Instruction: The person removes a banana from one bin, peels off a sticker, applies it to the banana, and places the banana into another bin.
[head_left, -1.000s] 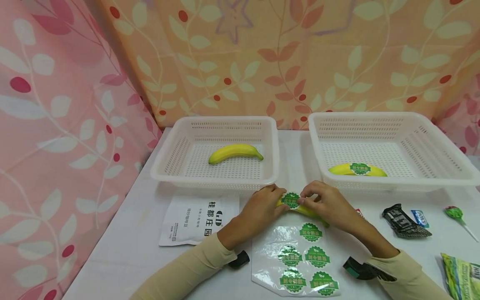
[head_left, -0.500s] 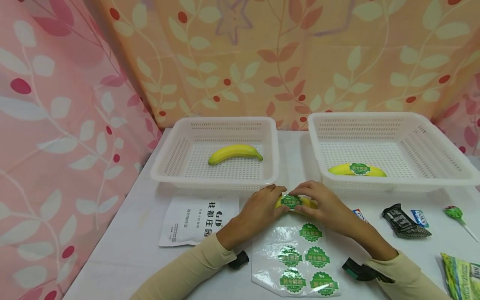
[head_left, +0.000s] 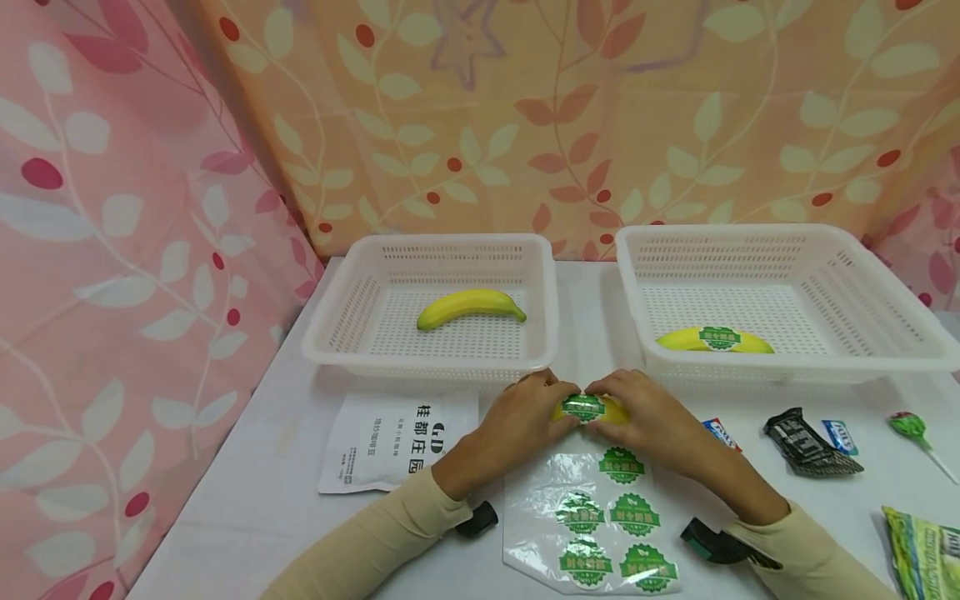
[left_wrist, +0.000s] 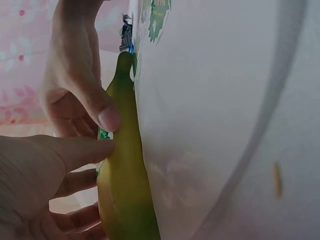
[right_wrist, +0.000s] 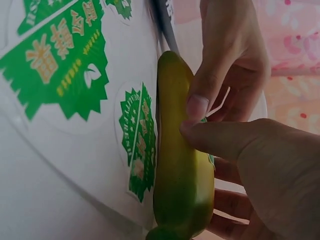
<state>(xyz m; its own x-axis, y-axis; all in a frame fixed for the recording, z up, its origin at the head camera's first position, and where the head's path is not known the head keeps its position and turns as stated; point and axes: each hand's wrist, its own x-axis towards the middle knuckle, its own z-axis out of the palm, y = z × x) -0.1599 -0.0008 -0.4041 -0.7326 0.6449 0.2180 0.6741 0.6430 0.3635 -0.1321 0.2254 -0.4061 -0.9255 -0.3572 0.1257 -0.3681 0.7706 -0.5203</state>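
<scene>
On the table, in front of the gap between two baskets, lies a yellow-green banana [head_left: 617, 411]. A round green sticker [head_left: 583, 407] is on its upper side. My left hand [head_left: 517, 425] grips the banana's left part, thumb on the near side and fingers beyond. From the other end, my right hand [head_left: 651, 423] holds it likewise. Both thumbs meet or nearly meet on the banana [left_wrist: 125, 175] in the left wrist view. Just below the hands lies a clear sheet [head_left: 536, 533] bearing several green stickers; one sticker [right_wrist: 140, 142] shows beside the banana in the right wrist view.
A left white basket [head_left: 427, 362] holds a plain banana [head_left: 471, 308]; the right basket [head_left: 795, 363] holds a stickered banana [head_left: 678, 337]. A white pouch [head_left: 390, 442] lies left. Rightward are a black wrapper [head_left: 810, 446], small packets, a lollipop [head_left: 909, 427] and a green-yellow bag [head_left: 922, 550].
My right hand has shifted from the sticker's edge to around the banana's right part. The sticker now lies smoother over the banana. My left hand has hardly moved.
</scene>
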